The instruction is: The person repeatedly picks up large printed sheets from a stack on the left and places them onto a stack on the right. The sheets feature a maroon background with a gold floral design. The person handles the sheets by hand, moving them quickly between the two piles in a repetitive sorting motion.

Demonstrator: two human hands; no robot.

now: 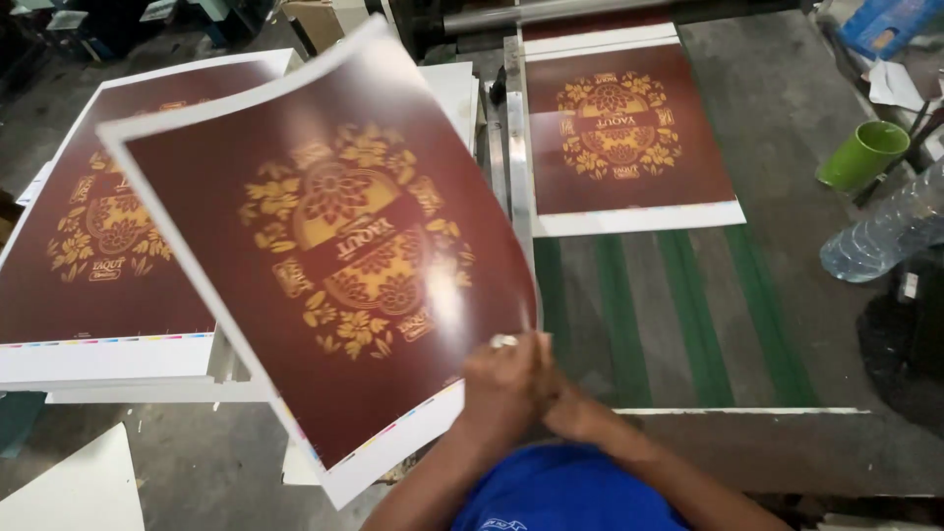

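**Two hands hold up a big printed sheet**

A person in a blue shirt (565, 492) holds a big sheet (334, 246) of dark red paper with a gold flower picture in the middle. The sheet is lifted up and tilted in the air, and its white edge shows at the bottom. Both hands meet at the lower right corner of the sheet. The left hand (503, 385) has its grip closed tight on that corner. The right hand (575, 413) is tucked just behind the left one, touching it, and I cannot tell if its grip is closed on the paper.

Under the sheet, on the left, sits a tall stack of the same sheets (88, 295). On the right, one more sheet like it (624, 138) lies flat on a grey machine bed with green belts (688, 305). Far right are a green cup (863, 154) and a clear plastic bottle (885, 231) lying on its side.
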